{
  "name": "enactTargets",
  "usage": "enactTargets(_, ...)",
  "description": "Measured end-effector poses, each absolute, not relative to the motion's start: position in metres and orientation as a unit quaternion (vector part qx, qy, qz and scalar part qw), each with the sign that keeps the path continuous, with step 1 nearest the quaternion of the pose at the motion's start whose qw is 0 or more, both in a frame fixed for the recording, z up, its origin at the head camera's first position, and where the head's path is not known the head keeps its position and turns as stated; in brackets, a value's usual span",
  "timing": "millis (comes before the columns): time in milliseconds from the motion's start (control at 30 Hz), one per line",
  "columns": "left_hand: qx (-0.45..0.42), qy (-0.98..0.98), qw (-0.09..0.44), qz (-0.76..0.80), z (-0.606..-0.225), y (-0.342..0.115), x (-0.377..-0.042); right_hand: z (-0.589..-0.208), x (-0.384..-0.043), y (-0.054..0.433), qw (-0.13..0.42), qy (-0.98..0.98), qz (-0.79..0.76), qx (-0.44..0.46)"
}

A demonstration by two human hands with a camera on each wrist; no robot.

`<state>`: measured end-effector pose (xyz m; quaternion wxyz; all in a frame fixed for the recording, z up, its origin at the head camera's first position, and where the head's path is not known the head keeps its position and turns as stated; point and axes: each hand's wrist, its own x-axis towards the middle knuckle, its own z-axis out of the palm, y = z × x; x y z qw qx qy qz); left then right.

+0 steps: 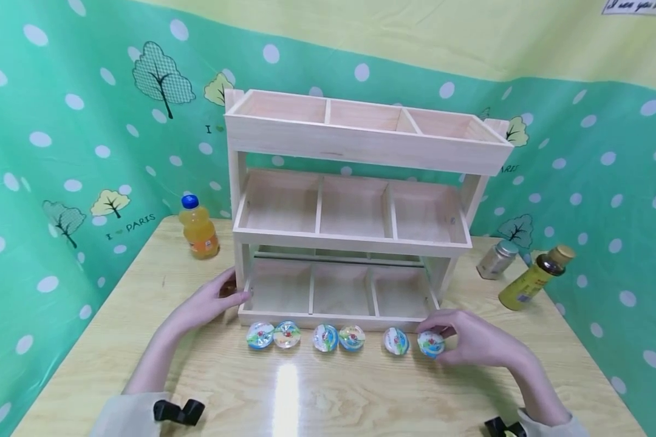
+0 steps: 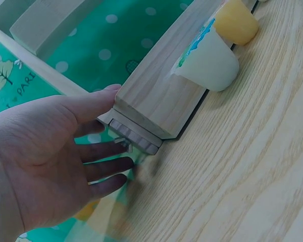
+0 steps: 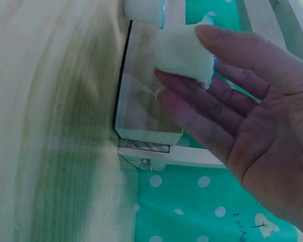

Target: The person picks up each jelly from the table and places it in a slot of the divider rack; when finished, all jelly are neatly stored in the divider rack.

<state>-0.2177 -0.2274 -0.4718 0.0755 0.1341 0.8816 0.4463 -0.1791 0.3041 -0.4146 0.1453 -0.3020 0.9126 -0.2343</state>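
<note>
A three-tier wooden shelf with divided trays stands in the middle of the table. Several small jelly cups with printed foil lids line up along its front, among them a white cup and a yellow cup in the left wrist view. My right hand pinches the rightmost jelly cup between thumb and fingers, by the bottom tray's right front corner. At the left front corner, my left hand touches the shelf with its thumb; its other fingers extend loosely beside the shelf's end.
An orange drink bottle with a blue cap stands left of the shelf. To the right are a small jar and a yellow-labelled bottle. A green dotted curtain surrounds the wooden table.
</note>
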Motion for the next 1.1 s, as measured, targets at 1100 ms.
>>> enactTargets(1100,0.143,0.876,0.084,0.453,-0.47,-0.229,-0.219,-0.405,-0.224,0.181,0.088,0.866,-0.396,-0.293)
